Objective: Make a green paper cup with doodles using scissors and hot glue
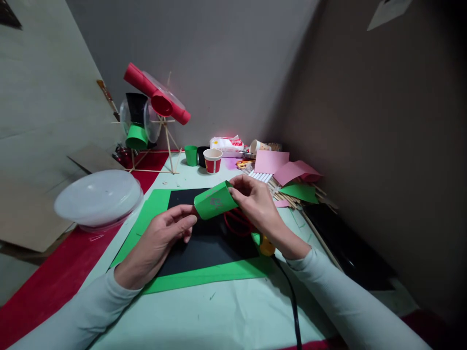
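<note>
A piece of green paper (214,200) curled into a short tube hangs above a black sheet (204,243) that lies on a larger green sheet (204,278). My right hand (255,201) pinches the tube's right end with fingers closed on it. My left hand (160,240) touches the tube's left end with thumb and fingertips, fingers curled. A red ring (237,224) lies on the black sheet under my right hand. A yellow tool (267,247) with a black cord (292,301) sits by my right wrist.
A clear plastic dome lid (98,197) rests at the left on red paper (54,277). At the back stand a stick frame with red tubes and cups (153,116), a green cup (190,155), a red-and-white cup (212,160), pink and green papers (288,172) and wooden sticks.
</note>
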The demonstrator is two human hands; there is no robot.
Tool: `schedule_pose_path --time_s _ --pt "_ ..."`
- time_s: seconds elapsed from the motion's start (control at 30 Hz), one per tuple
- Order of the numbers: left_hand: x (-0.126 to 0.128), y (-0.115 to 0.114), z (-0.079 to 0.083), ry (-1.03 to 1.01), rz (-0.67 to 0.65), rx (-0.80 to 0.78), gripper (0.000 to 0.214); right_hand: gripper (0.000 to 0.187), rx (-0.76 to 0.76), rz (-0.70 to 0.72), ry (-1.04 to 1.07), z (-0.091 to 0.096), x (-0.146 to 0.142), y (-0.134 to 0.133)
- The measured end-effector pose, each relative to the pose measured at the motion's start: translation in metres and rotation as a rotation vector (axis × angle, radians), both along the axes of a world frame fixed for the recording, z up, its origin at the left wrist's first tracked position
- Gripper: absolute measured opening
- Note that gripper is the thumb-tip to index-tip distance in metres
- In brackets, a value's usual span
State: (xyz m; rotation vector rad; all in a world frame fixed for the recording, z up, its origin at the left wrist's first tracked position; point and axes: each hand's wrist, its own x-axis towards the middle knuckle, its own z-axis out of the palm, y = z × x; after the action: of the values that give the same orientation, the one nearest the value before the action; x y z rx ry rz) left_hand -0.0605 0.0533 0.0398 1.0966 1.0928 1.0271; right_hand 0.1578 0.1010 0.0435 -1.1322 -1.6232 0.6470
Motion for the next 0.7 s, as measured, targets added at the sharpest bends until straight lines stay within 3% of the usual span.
schedule_pose_path --time_s 0.13,0.33,0.57,0.7 --pt "0.001 0.002 -0.001 -0.159 0.040 -0.135 0.034 0.007 -0.012 0.042 -0.012 0.003 -0.011 -0.015" --pt "-0.006 0.005 0.001 -0.312 0.175 -0.179 0.017 0.017 -0.008 0.181 -0.020 0.003 -0.014 -0.021" --pt "-0.005 0.004 0.010 -0.444 0.250 -0.195 0.011 0.016 -0.003 0.151 0.131 -0.003 -0.008 -0.018" --pt "-0.004 0.004 0.011 -0.440 0.293 -0.205 0.010 0.012 0.087 0.152 0.087 0.001 -0.008 -0.019"
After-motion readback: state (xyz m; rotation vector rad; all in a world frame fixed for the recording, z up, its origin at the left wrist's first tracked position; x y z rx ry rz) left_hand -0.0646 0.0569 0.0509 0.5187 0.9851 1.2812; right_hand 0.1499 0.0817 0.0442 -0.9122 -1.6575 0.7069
